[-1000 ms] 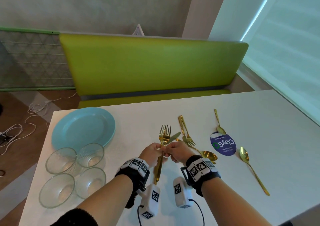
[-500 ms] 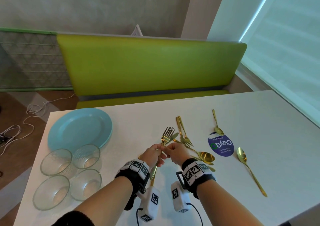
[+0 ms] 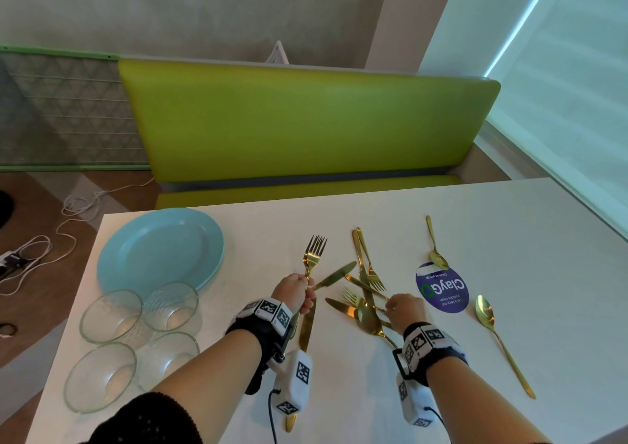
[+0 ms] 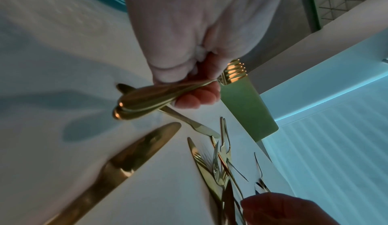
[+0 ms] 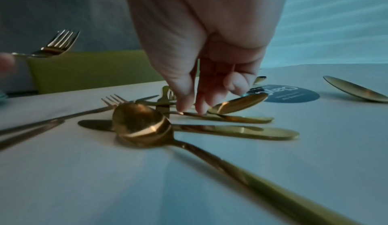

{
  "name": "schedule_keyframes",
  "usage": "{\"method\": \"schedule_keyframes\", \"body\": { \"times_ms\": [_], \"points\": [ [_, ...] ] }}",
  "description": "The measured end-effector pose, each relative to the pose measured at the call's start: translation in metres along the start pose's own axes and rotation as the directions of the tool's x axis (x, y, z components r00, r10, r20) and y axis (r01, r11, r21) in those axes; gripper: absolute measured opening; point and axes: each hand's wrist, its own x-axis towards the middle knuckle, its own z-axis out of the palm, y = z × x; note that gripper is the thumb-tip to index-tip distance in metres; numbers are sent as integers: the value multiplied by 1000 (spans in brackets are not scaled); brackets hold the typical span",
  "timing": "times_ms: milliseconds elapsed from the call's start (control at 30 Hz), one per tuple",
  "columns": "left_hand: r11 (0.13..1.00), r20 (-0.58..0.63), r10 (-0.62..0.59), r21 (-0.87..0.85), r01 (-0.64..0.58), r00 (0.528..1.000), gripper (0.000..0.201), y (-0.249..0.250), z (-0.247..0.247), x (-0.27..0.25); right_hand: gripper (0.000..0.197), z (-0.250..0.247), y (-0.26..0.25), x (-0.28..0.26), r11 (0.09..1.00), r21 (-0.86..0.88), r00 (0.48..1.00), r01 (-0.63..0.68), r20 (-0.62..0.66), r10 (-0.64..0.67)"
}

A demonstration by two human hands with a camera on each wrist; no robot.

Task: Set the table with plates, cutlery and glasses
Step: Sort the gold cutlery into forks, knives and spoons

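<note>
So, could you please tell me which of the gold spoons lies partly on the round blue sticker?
The small spoon farthest from the person; its bowl overlaps the sticker. The others lie beside it.

Cutlery [image 3: 365, 275] gold, shiny. Plate [image 3: 159, 250] pale blue. Bowls [image 3: 110, 311] clear glass. Desk [image 3: 509, 239] white. Sticker [image 3: 441, 289] dark blue, white lettering, green ring. Bench [image 3: 306, 121] lime green. Wristbands [image 3: 268, 311] black, with black-and-white square markers.
</note>
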Motion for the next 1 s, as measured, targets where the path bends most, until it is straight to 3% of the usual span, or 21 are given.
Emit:
{"method": "schedule_keyframes", "body": {
  "times_ms": [567,667,767,833,900,1000],
  "points": [
    [999,-80,-38,-6,38,996,20,8,-4,13,25,-5,-18,-4,986,-115,992,124,2,-125],
    [998,-81,-53,-31,51,995,18,11,-5,11,24,-13,-30,-6,987,-37,987,156,-31,-157],
    [995,-55,-80,-70,76,995,16,11,-6,10,26,-23,-46,-7,966,163,979,202,-52,-196],
    [988,-14,-106,-116,104,994,15,12,-4,8,27,-28,-59,-9,916,348,975,198,30,-222],
    [983,7,-126,-136,126,992,20,13,-2,7,14,-31,-73,-13,841,531,949,102,201,-241],
    [984,22,-127,-123,129,992,23,17,1,2,9,-30,-90,-23,810,587,883,9,375,-281]
  ]
}}
